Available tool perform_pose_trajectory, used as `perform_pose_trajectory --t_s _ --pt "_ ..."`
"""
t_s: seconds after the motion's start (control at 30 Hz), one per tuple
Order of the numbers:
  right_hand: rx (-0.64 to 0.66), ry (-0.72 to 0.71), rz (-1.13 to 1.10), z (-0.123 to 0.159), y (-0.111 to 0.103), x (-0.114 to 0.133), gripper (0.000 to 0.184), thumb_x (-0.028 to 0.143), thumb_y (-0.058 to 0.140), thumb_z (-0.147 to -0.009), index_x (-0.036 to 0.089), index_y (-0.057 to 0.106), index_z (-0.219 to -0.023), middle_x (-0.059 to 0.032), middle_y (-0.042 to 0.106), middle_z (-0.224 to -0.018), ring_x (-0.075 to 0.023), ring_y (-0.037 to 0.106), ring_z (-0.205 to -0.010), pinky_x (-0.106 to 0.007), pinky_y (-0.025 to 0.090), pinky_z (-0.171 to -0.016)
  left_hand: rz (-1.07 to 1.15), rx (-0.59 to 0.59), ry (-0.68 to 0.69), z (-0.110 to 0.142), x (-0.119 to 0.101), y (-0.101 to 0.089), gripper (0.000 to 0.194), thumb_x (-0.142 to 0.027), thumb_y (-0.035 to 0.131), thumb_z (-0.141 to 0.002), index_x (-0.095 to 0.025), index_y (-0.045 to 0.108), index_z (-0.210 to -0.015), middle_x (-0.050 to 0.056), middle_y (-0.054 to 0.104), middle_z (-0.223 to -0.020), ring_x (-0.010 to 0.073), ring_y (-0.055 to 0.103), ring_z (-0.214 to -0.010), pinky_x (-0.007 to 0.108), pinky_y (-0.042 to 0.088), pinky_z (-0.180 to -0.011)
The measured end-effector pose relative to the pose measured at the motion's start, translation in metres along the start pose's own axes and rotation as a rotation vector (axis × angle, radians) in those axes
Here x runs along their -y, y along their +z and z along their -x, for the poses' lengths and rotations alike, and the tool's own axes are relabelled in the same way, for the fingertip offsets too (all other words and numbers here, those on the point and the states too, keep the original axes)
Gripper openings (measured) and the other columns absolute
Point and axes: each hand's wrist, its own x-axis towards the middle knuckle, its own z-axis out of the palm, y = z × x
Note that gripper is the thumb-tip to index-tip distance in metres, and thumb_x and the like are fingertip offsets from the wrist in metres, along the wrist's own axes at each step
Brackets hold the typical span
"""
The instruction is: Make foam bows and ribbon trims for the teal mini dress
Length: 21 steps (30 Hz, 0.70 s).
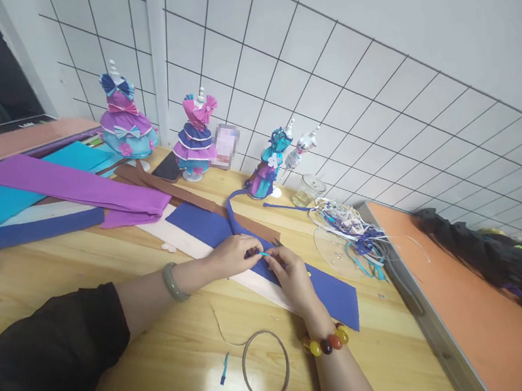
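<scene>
In the head view my left hand and my right hand meet over a blue fabric strip. A short teal ribbon runs between my pinched fingertips, one end in each hand. A dark pointed tip shows behind the right fingers; what it belongs to is hidden. Under the blue strip lies a pale pink strip. A narrow blue band curves away behind my left hand. Nearer me on the table are a wire ring and a small teal and blue scrap.
Dressed miniature mannequins stand along the grid wall, near a glass jar. Purple fabric and other strips cover the left. Tangled ribbons lie back right, beside a metal-edged orange surface. A phone lies at the back.
</scene>
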Motion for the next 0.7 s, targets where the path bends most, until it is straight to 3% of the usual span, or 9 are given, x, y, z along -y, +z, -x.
perform_pose_trajectory --t_s 0.17,0.37,0.5,0.6,0.7 --pt "0.009 -0.006 -0.003 -0.0001 -0.0003 0.0 0.021 0.033 0.044 -0.084 0.019 0.06 -0.086 -0.0039 0.061 -0.077 -0.0163 0.055 -0.071 -0.028 0.044 -0.066 -0.003 -0.01 0.053 0.0 0.0015 -0.0005 0.015 -0.018 0.05 -0.077 -0.018 0.062 -0.085 0.003 0.063 -0.08 0.0121 0.055 -0.075 0.024 0.042 -0.069" --pt "-0.018 -0.015 0.006 0.0001 0.0012 -0.0036 0.021 0.034 0.044 -0.084 0.02 0.06 -0.087 -0.0046 0.062 -0.078 -0.0169 0.057 -0.071 -0.028 0.044 -0.066 -0.007 -0.041 -0.001 -0.0016 0.0051 -0.0017 0.007 -0.022 0.055 -0.074 -0.017 0.06 -0.073 0.002 0.061 -0.074 0.0125 0.054 -0.074 0.024 0.042 -0.069" --pt "-0.048 -0.009 0.02 0.0005 0.0012 -0.0044 0.019 0.031 0.046 -0.084 0.02 0.06 -0.088 -0.0037 0.062 -0.078 -0.0162 0.057 -0.069 -0.027 0.045 -0.066 -0.001 -0.059 -0.029 -0.0025 0.0044 -0.0028 0.012 -0.022 0.058 -0.072 -0.017 0.058 -0.083 0.002 0.06 -0.078 0.0129 0.053 -0.077 0.024 0.042 -0.069" --pt "-0.057 -0.023 0.032 0.0003 0.0013 -0.0028 0.018 0.031 0.046 -0.084 0.02 0.06 -0.088 -0.0044 0.063 -0.081 -0.0166 0.058 -0.072 -0.028 0.045 -0.067 -0.029 -0.049 0.027 -0.0028 0.0037 -0.0034 0.022 -0.023 0.06 -0.071 -0.017 0.058 -0.092 0.003 0.06 -0.083 0.0147 0.052 -0.083 0.027 0.041 -0.075" --pt "-0.042 -0.048 0.042 0.0001 0.002 -0.0014 0.019 0.03 0.045 -0.084 0.021 0.061 -0.088 -0.0051 0.063 -0.083 -0.0178 0.058 -0.076 -0.03 0.045 -0.07 -0.056 -0.028 0.084 -0.0027 0.0046 -0.0033 0.01 -0.022 0.054 -0.076 -0.017 0.061 -0.081 0.004 0.061 -0.081 0.0148 0.052 -0.082 0.029 0.039 -0.078"
